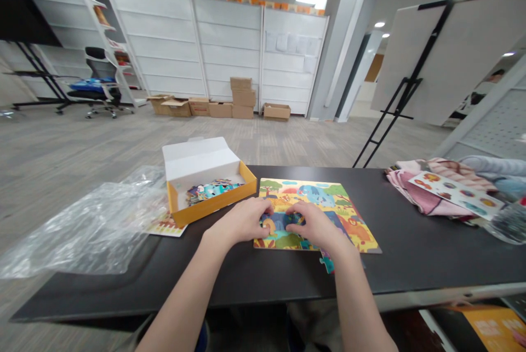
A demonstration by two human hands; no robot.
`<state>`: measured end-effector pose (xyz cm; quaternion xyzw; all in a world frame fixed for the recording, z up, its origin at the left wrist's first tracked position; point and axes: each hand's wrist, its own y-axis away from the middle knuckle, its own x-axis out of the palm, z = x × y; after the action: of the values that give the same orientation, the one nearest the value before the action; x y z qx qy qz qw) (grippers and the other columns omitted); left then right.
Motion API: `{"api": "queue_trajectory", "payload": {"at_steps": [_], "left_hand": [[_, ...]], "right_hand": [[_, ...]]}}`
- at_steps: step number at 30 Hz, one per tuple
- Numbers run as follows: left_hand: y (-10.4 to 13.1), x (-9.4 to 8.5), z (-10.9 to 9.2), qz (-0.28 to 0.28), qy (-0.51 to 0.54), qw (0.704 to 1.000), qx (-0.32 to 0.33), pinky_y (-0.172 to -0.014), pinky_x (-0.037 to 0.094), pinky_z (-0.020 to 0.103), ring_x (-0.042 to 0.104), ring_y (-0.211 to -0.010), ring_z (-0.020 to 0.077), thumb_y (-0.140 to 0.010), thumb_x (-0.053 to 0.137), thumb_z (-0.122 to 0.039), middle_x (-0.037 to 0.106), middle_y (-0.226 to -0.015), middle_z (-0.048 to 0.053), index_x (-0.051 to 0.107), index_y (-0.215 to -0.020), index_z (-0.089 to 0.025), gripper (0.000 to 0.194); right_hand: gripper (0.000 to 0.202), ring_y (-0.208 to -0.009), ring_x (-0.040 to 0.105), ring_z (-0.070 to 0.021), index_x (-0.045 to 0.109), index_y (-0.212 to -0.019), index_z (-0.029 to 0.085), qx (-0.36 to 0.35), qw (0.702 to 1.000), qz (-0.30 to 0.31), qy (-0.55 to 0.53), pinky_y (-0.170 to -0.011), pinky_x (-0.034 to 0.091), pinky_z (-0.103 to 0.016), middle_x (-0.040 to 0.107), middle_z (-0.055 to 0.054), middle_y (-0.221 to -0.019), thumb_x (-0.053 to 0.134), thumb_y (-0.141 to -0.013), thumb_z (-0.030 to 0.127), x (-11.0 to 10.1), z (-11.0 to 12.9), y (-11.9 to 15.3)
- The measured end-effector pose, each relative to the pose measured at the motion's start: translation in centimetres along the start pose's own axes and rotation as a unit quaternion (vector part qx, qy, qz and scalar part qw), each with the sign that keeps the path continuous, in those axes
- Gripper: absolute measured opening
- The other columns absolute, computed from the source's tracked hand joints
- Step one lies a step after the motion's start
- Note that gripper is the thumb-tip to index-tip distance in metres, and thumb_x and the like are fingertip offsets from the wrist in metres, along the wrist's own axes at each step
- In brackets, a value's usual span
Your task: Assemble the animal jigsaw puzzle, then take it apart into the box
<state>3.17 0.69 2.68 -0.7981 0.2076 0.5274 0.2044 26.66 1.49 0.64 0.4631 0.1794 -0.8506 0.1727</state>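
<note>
A colourful animal picture board (357, 229) lies flat on the black table, with dark blue jigsaw pieces on its middle. My left hand (246, 221) rests at the board's left edge, thumb and fingers curved apart beside an orange animal shape. Above the centre, my right hand (315, 224) has its thumb and fingertips closed around a small dark puzzle piece (293, 219), partly hidden by the fingers. A teal and purple puzzle piece (327, 261) shows under my right wrist at the board's near edge. Loose puzzle pieces fill part of the open yellow box (213, 205) to the left.
Crumpled clear plastic (94, 226) covers the table's left end, near a printed sheet (166, 226) partly under the box. On the right are folded pink cloths (427, 198), a sticker sheet (456, 194) and a clear plastic item (512, 223). Cardboard boxes (242, 97) stand by white shelving behind.
</note>
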Motion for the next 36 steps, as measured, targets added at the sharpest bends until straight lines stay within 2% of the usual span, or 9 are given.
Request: {"api": "queue_trajectory", "payload": {"at_steps": [6,9,14,17,20,24,28,31,36], "left_hand": [[0.6,-0.9,0.6,0.016,0.088,0.996,-0.028,-0.073,0.052,0.028,0.068,-0.083,0.0211,-0.069,0.07,-0.028,0.071,-0.091,0.002,0.062,-0.102,-0.021,0.034],[0.7,-1.3,0.5,-0.003,0.123,0.992,-0.03,-0.077,0.053,0.029,0.069,-0.085,0.0208,-0.071,0.07,-0.028,0.072,-0.094,0.004,0.061,-0.105,-0.019,0.037],[-0.2,0.0,-0.9,-0.041,0.093,0.995,-0.011,-0.087,0.053,0.033,0.069,-0.1,0.0244,-0.074,0.072,-0.032,0.072,-0.11,0.006,0.062,-0.113,-0.022,0.042],[-0.9,1.0,-1.8,-0.03,0.067,0.997,-0.009,-0.088,0.053,0.035,0.068,-0.103,0.0261,-0.076,0.071,-0.033,0.072,-0.113,0.006,0.063,-0.113,-0.023,0.039],[-1.1,1.3,-2.0,-0.02,0.054,0.998,-0.017,-0.091,0.053,0.035,0.067,-0.109,0.0268,-0.078,0.069,-0.034,0.072,-0.118,0.006,0.063,-0.114,-0.024,0.037],[-1.1,1.0,-2.1,-0.003,0.027,0.999,-0.022,-0.092,0.052,0.036,0.065,-0.112,0.028,-0.079,0.07,-0.037,0.071,-0.119,0.006,0.063,-0.117,-0.024,0.04],[-1.2,0.7,-2.7,0.007,-0.004,1.0,-0.026,-0.085,0.054,0.037,0.067,-0.104,0.0291,-0.078,0.067,-0.035,0.072,-0.114,0.009,0.064,-0.112,-0.021,0.038],[-1.3,0.8,-3.1,-0.003,-0.011,1.0,-0.012,-0.083,0.054,0.037,0.067,-0.101,0.0296,-0.076,0.066,-0.033,0.072,-0.111,0.01,0.064,-0.109,-0.019,0.036],[-1.3,1.0,-2.9,-0.023,-0.026,0.999,0.009,-0.085,0.053,0.036,0.067,-0.101,0.0292,-0.075,0.064,-0.031,0.071,-0.109,0.01,0.063,-0.109,-0.019,0.036]], "right_hand": [[0.027,-0.103,0.063,-0.0234,0.071,-0.104,0.02,-0.003,1.0,0.011,0.004,-0.09,0.049,-0.036,0.072,-0.006,-0.106,0.077,-0.077,0.021,0.4,-0.1,-0.1],[0.027,-0.105,0.063,-0.0238,0.071,-0.104,0.02,-0.001,1.0,0.008,0.004,-0.092,0.049,-0.037,0.072,-0.007,-0.108,0.077,-0.078,0.021,0.2,0.4,-0.1],[0.031,-0.109,0.066,-0.0246,0.069,-0.113,0.02,0.027,0.999,-0.008,-0.033,-0.096,0.05,-0.039,0.072,-0.008,-0.117,0.071,-0.082,0.02,-0.7,0.2,0.6],[0.029,-0.112,0.066,-0.0252,0.069,-0.113,0.021,0.054,0.997,-0.052,-0.03,-0.101,0.049,-0.041,0.072,-0.009,-0.12,0.063,-0.085,0.017,-1.4,-1.1,1.3],[0.027,-0.109,0.068,-0.0252,0.07,-0.11,0.02,0.073,0.995,-0.069,-0.022,-0.099,0.05,-0.041,0.073,-0.01,-0.116,0.059,-0.086,0.016,-1.9,-2.5,2.0],[0.022,-0.105,0.069,-0.0257,0.071,-0.106,0.021,0.079,0.994,-0.07,-0.013,-0.096,0.052,-0.042,0.074,-0.009,-0.112,0.062,-0.085,0.019,-2.2,-2.9,2.3],[0.026,-0.11,0.068,-0.0263,0.071,-0.11,0.021,0.079,0.994,-0.065,-0.026,-0.099,0.05,-0.042,0.074,-0.01,-0.117,0.063,-0.086,0.02,-2.1,-2.2,2.2],[0.029,-0.111,0.067,-0.026,0.071,-0.112,0.021,0.081,0.995,-0.05,-0.035,-0.101,0.05,-0.042,0.074,-0.009,-0.118,0.064,-0.084,0.019,-2.1,-1.6,2.1],[0.022,-0.104,0.069,-0.0261,0.076,-0.1,0.023,0.086,0.996,-0.023,-0.01,-0.097,0.051,-0.041,0.076,-0.007,-0.108,0.066,-0.081,0.016,-2.1,-1.4,1.8]]}}
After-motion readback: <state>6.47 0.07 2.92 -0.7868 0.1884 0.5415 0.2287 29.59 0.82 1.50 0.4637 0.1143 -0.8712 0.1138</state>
